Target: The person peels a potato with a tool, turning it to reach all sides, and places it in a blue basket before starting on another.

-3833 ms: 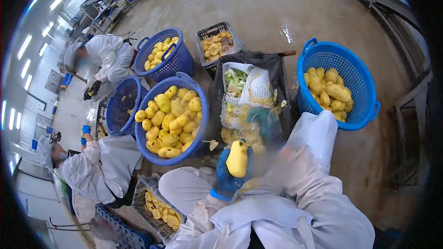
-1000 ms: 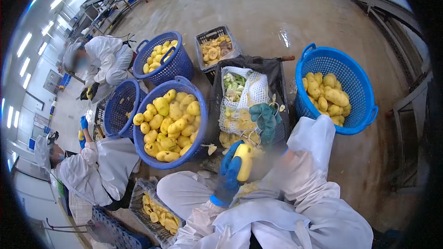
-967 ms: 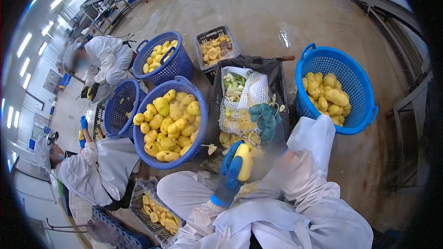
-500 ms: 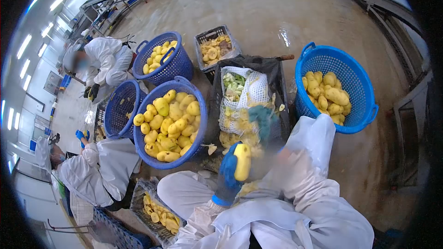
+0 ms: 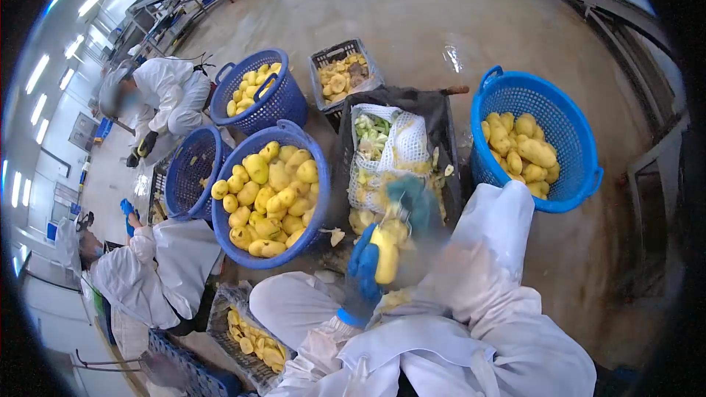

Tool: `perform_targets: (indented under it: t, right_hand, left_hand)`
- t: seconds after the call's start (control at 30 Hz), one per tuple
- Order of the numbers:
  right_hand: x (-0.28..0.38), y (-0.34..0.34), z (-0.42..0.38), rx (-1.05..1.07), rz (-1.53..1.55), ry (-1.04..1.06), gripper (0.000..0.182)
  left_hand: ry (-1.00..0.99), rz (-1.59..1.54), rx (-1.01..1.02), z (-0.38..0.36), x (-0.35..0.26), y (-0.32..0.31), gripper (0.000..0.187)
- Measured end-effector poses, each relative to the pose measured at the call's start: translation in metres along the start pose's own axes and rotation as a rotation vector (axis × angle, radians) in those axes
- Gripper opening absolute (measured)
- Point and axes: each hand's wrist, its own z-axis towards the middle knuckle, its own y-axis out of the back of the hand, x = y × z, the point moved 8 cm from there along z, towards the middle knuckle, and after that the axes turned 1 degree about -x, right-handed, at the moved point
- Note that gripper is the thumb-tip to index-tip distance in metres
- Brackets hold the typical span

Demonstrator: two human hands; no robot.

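My left hand [image 5: 364, 268], in a blue glove, is wrapped round a peeled yellow piece of produce [image 5: 385, 254] just above my lap. My right hand [image 5: 413, 202], in a teal glove, is close beyond the top of that piece; its fingers are blurred, and what it holds, if anything, cannot be made out. Beneath both hands is a black-lined crate [image 5: 454, 176] with white netting [image 5: 408, 140], green scraps [image 5: 373, 134] and yellow peelings [image 5: 365, 219].
Blue baskets of yellow produce stand left [image 5: 321, 209] and right [image 5: 572, 202]. Behind are another full basket [image 5: 283, 112] and a scrap crate [image 5: 375, 77]. An emptier basket [image 5: 176, 187] and two co-workers [image 5: 147, 279] [image 5: 173, 92] are left. Sliced pieces [image 5: 254, 338] lie lower left.
My right hand has moved left and down, nearer the yellow piece. The piece in my left hand has tilted, its top leaning left. A co-worker's gloved hands have shifted slightly.
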Motion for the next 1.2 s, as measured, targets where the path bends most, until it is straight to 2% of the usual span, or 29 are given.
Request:
perform_targets:
  t: [0.03, 0.07, 0.1, 0.2, 0.23, 0.33, 0.37, 0.4, 0.47, 0.5, 0.53, 0.57, 0.6, 0.63, 0.67, 0.7, 0.73, 0.77, 0.83, 0.87, 0.9, 0.97, 1.0, 1.03, 1.07, 1.1, 1.17, 1.2]
  right_hand:
    - [-0.008, 0.038, 0.027, 0.007, 0.017, 0.1, 0.024]
    - [-0.006, 0.054, 0.048, 0.021, 0.041, 0.214, 0.025]
    - [0.013, 0.039, 0.039, 0.017, 0.065, 0.233, 0.027]
    - [0.024, -0.035, -0.016, 0.225, 0.105, 0.239, 0.028]
    - [0.005, -0.022, -0.015, -0.075, -0.107, -0.083, 0.027]
    - [0.012, 0.039, 0.031, -0.073, -0.047, 0.282, 0.022]
    - [0.018, 0.032, 0.035, 0.085, 0.067, 0.288, 0.018]
    - [0.008, 0.028, 0.023, 0.121, -0.056, 0.309, 0.017]
    - [0.023, -0.033, -0.019, 0.198, -0.299, 0.379, 0.016]
    - [0.011, -0.031, -0.022, 0.057, -0.274, 0.033, 0.019]
    - [-0.007, 0.004, 0.008, 0.049, -0.125, 0.131, 0.02]
    - [-0.025, 0.039, 0.037, 0.057, 0.029, 0.231, 0.022]
    - [-0.043, 0.073, 0.064, 0.079, 0.175, 0.329, 0.024]
    - [0.002, 0.044, 0.029, -0.088, 0.07, 0.148, 0.03]
    - [0.01, 0.018, 0.007, -0.005, 0.083, 0.128, 0.031]
    - [0.009, -0.007, -0.012, 0.078, 0.096, 0.114, 0.032]
    - [0.012, -0.027, -0.02, 0.173, 0.11, 0.119, 0.033]
    - [0.007, -0.039, -0.032, 0.245, -0.159, 0.094, 0.033]
    - [0.0, -0.014, -0.011, 0.158, -0.086, 0.187, 0.03]
    - [-0.002, 0.0, 0.004, 0.127, -0.051, 0.232, 0.028]
    - [0.002, 0.02, 0.018, -0.02, -0.224, 0.268, 0.027]
    - [0.007, -0.012, -0.012, 0.066, -0.115, 0.236, 0.026]
    - [0.01, -0.027, -0.026, 0.111, -0.07, 0.214, 0.026]
    - [-0.019, -0.023, -0.024, 0.039, -0.162, -0.166, 0.029]
    - [-0.006, -0.013, -0.013, 0.032, -0.259, 0.033, 0.03]
    - [0.0, 0.008, 0.001, 0.025, -0.351, 0.227, 0.031]
    - [-0.003, 0.038, 0.028, -0.063, -0.068, 0.222, 0.037]
    - [-0.01, 0.033, 0.022, 0.012, -0.081, 0.216, 0.037]
  left_hand:
    - [0.267, -0.503, -0.02, -0.002, 0.008, -0.004, 0.055]
    - [0.238, -0.482, -0.025, 0.001, 0.004, -0.001, 0.056]
    - [0.216, -0.464, -0.026, 0.002, 0.002, 0.001, 0.057]
    - [0.206, -0.401, -0.036, -0.002, 0.005, -0.002, 0.058]
    - [0.197, -0.37, -0.026, 0.001, 0.006, -0.002, 0.057]
    - [0.204, -0.416, -0.042, -0.005, 0.0, 0.003, 0.053]
    - [0.016, -0.128, -0.066, -0.001, -0.009, 0.008, 0.05]
    - [0.049, -0.153, -0.074, -0.006, -0.002, 0.007, 0.049]
    - [0.085, -0.203, -0.075, 0.001, 0.003, 0.004, 0.047]
    - [0.071, -0.225, -0.074, 0.001, 0.0, 0.003, 0.046]
    - [0.056, -0.247, -0.072, 0.001, -0.004, 0.003, 0.044]
    - [0.269, -0.649, -0.123, -0.009, 0.022, -0.003, 0.043]
    - [0.34, -0.737, -0.121, -0.015, 0.034, -0.006, 0.044]
    - [0.412, -0.827, -0.126, -0.022, 0.047, -0.009, 0.045]
    - [0.485, -0.914, -0.137, -0.028, 0.06, -0.011, 0.046]
    - [0.458, -0.963, -0.102, -0.026, 0.046, -0.013, 0.047]
    - [0.132, -0.441, -0.038, -0.014, 0.017, -0.006, 0.048]
    - [-0.16, 0.091, -0.139, -0.011, -0.013, 0.0, 0.049]
    - [0.393, -0.737, -0.158, -0.021, 0.061, -0.007, 0.051]
    - [0.412, -0.758, -0.173, -0.019, 0.067, -0.005, 0.051]
    - [0.43, -0.779, -0.187, -0.017, 0.072, -0.003, 0.051]
    - [-0.002, -0.041, -0.199, -0.01, 0.023, 0.013, 0.054]
    - [0.157, -0.321, -0.14, -0.013, 0.043, 0.004, 0.054]
    - [0.338, -0.639, -0.132, -0.019, 0.063, -0.005, 0.054]
    - [0.524, -0.906, -0.172, -0.028, 0.082, -0.015, 0.055]
    - [0.563, -0.978, -0.175, -0.031, 0.092, -0.016, 0.058]
    - [0.302, -0.617, -0.176, -0.012, 0.064, 0.006, 0.064]
    - [0.028, -0.19, -0.168, -0.007, 0.031, 0.013, 0.067]
